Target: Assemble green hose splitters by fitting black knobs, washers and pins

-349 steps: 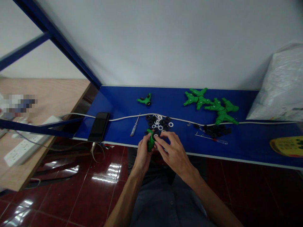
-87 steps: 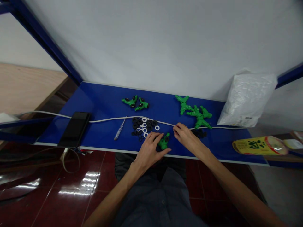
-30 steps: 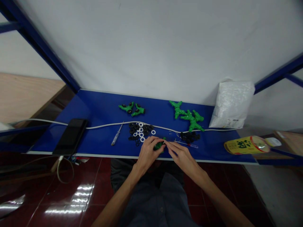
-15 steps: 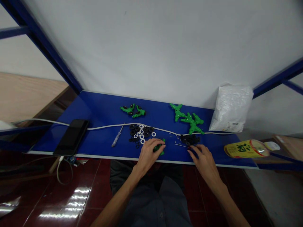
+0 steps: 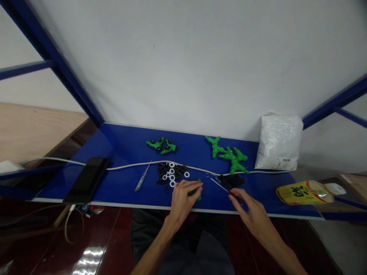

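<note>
My left hand (image 5: pixel 185 196) is closed on a green plastic hose connector (image 5: pixel 198 194) near the front edge of the shelf; the fingers cover most of it. A screwdriver (image 5: pixel 220 185) with a long thin shaft and a reddish handle is gripped in my right hand (image 5: pixel 248 204). Its shaft points up and left, toward several small screws (image 5: pixel 216 178). Just behind that hand lies a pile of small black parts (image 5: pixel 233 180). White and black ring washers (image 5: pixel 172 171) are heaped behind and left of my left hand.
Several green Y-shaped connectors (image 5: pixel 235 165) lie at the back right, and two with black parts (image 5: pixel 156 144) at the back left. A white cable (image 5: pixel 134 164) crosses the blue shelf. Also there: a clear-handled screwdriver (image 5: pixel 141 181), black phone (image 5: pixel 86 181), plastic-wrapped package (image 5: pixel 279 143), yellow-labelled bottle (image 5: pixel 304 193).
The view has tilted, so everything sits lower in the picture. In my right hand the screwdriver has turned to slant more steeply, its tip farther from me. My left hand keeps hold of the connector.
</note>
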The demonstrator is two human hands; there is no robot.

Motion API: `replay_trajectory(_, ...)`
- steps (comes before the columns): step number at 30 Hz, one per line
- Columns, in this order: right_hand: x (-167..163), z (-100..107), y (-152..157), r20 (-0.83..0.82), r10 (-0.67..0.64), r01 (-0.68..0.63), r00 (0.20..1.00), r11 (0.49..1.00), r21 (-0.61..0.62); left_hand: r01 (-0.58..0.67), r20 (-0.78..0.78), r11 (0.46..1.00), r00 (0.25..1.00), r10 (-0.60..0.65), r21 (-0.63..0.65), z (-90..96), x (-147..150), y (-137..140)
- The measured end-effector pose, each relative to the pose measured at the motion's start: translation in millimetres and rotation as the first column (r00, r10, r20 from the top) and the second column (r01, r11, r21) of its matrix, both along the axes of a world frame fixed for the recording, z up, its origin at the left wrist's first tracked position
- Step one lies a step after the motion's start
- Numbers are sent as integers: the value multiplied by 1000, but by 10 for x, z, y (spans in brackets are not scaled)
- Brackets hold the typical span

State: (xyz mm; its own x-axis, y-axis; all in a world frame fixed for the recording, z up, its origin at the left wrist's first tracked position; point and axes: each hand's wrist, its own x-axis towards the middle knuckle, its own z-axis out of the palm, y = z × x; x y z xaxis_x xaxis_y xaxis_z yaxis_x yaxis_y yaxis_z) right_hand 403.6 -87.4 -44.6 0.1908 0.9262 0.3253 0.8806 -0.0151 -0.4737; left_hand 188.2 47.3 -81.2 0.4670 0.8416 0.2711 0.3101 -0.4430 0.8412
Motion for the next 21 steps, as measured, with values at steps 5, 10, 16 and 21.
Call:
replay_trajectory(5,-252,421,211,-53,120,-120,991,993,0,12,-9,999,1000,-12,-34,9,-5,17)
replay_trajectory(10,-304,556,334,-3,190,-190,982,981,-29,4,-36,997,999,-7,-75,30,-5,11)
replay_trajectory(16,-302,553,364,76,211,-208,975,977,-41,-6,-23,997,1000,5,-74,11,-4,-1)
replay_trajectory(21,-298,586,349,272,301,-293,914,954,-69,4,-10,997,1000,-5,-77,10,-3,6)
